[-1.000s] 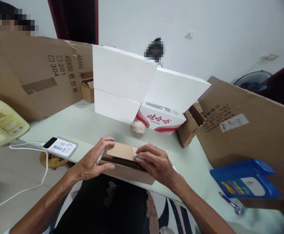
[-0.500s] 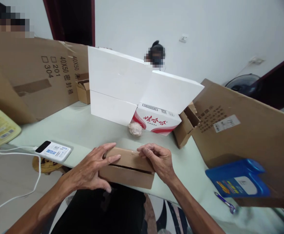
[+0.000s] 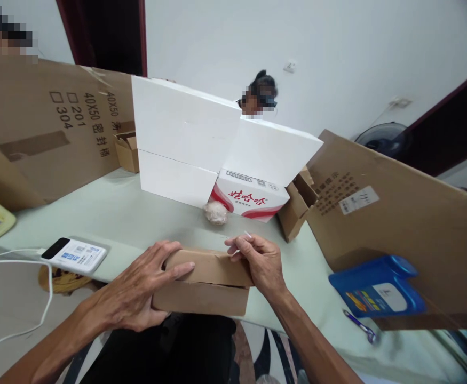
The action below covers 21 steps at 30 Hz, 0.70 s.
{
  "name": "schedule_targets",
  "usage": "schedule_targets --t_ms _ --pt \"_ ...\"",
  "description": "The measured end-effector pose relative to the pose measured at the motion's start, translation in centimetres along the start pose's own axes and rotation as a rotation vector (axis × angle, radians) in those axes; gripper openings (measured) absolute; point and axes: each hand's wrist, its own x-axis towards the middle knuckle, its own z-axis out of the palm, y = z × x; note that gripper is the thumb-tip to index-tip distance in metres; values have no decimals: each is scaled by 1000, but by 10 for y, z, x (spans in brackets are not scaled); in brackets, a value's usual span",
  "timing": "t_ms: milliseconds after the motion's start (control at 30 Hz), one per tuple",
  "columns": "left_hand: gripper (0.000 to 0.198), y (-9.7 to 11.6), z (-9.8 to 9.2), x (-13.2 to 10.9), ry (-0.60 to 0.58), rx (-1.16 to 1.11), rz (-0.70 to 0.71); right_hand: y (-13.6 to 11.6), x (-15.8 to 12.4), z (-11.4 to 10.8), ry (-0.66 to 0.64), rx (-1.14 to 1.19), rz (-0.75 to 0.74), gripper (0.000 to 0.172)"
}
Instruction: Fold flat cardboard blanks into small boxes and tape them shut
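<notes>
At table [image 3: 129,213] edge: cardboard box [image 3: 201,298], lid shut
Left hand [image 3: 137,293]: spread flat, pressing lid
Right hand [image 3: 259,261]: fingertips pinched at seam, on what is unclear
Tip: press firm, smooth along seam

Three small cardboard boxes [image 3: 205,282] [image 3: 126,152] [image 3: 295,210], two hands [image 3: 137,296] [image 3: 263,264], one blue bottle [image 3: 377,288], one power bank [image 3: 75,255], one red-and-white carton [image 3: 249,198]

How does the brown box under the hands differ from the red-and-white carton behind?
The brown box is plain; the carton is white with red lettering and a barcode. The brown box sits at the near edge of the table, held by the left hand and right hand; the carton stands farther back, untouched. Both are cardboard.
</notes>
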Motion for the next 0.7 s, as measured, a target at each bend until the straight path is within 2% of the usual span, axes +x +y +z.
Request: schedule_targets --t_ms 133,267,500,700 --pt "105 1 -6 1 -34 -25 -21 1 0 2 25 39 30 44" --pt "105 -10 -5 1 -59 -48 -74 1 8 0 122 124 9 47" --pt "109 -21 3 4 -110 -63 -122 5 20 -18 183 255 39 49" --pt "111 -26 15 8 -63 -71 -93 18 22 -34 268 222 16 48"
